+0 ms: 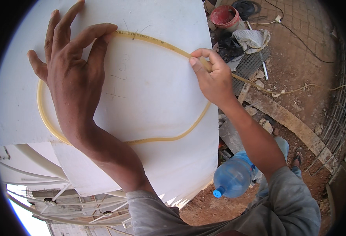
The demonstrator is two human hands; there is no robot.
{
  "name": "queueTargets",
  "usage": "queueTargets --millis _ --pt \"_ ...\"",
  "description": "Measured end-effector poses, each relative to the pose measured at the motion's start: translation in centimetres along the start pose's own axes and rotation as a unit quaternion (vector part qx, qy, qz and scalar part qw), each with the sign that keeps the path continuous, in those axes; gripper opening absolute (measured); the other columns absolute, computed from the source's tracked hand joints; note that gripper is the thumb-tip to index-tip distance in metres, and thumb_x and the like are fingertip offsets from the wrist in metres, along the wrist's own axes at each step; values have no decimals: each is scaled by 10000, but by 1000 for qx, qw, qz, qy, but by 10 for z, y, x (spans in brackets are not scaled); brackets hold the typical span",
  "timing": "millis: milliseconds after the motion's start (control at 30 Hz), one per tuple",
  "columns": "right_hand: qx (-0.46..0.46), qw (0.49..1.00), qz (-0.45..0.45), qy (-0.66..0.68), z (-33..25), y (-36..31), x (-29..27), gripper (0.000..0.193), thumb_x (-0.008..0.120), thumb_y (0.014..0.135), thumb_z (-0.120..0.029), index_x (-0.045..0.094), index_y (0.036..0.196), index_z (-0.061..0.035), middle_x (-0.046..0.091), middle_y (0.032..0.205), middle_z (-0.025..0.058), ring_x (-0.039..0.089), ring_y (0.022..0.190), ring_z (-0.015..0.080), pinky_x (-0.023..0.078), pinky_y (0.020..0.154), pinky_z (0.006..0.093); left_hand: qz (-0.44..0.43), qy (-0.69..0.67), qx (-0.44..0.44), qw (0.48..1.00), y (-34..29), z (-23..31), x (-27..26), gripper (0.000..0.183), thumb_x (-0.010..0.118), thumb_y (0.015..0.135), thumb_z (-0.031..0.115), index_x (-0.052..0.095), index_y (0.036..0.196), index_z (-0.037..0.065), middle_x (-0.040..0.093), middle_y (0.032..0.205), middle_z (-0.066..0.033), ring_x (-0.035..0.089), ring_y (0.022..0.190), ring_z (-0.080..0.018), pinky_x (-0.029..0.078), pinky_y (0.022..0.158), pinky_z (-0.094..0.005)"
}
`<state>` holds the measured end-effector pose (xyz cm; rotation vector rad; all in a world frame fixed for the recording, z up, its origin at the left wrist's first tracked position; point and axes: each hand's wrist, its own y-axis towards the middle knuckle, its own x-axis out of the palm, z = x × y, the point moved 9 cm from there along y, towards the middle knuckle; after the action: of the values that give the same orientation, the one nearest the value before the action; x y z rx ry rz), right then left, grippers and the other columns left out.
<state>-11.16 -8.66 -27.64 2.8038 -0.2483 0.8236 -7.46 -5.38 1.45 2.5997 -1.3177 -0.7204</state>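
Note:
A clear yellowish hose (pixel 157 42) lies in a wide loop against a white panel (pixel 153 86). My left hand (pixel 74 70) is over the panel's left part, thumb and forefinger pinching the hose at the top of the loop, with the other fingers spread. At the panel's right edge, my right hand (pixel 215 78) grips the hose between thumb and fingers. Beyond that hand the hose runs off to the right over the ground. Its lower run passes behind my left wrist. Faint handwritten marks show on the panel inside the loop.
A large blue water bottle (pixel 234 177) is below my right forearm. A red-rimmed bucket (pixel 225 17), a white sack (pixel 253 39) and wire mesh (pixel 253 63) lie at upper right. A plank (pixel 291 118) crosses the dirt, and a dark cable (pixel 298 37) lies on the paving.

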Motion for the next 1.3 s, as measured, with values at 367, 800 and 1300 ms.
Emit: queueTargets --millis 367,800,1300 --pt "-32 999 42 4 -3 -5 -4 224 749 988 -214 742 1131 -41 574 757 -94 466 679 -4 415 621 184 4 -9 2 1000 -1 4 -2 158 713 938 476 803 1050 411 546 1536 116 344 1539 -180 22 1287 -617" --pt "-115 991 58 -20 -19 2 3 176 704 1002 -178 750 1120 -55 541 602 -21 446 537 30 397 495 242 25 -17 36 999 -2 11 -1 284 747 843 606 801 1053 423 541 1543 90 332 1542 -188 -5 1280 -639" --pt "-153 986 53 -40 -33 5 6 142 691 986 -119 725 1093 -33 602 633 51 536 557 62 455 517 273 -10 20 20 1000 0 14 8 170 699 930 499 796 1063 459 537 1548 105 320 1549 -179 -48 1266 -653"
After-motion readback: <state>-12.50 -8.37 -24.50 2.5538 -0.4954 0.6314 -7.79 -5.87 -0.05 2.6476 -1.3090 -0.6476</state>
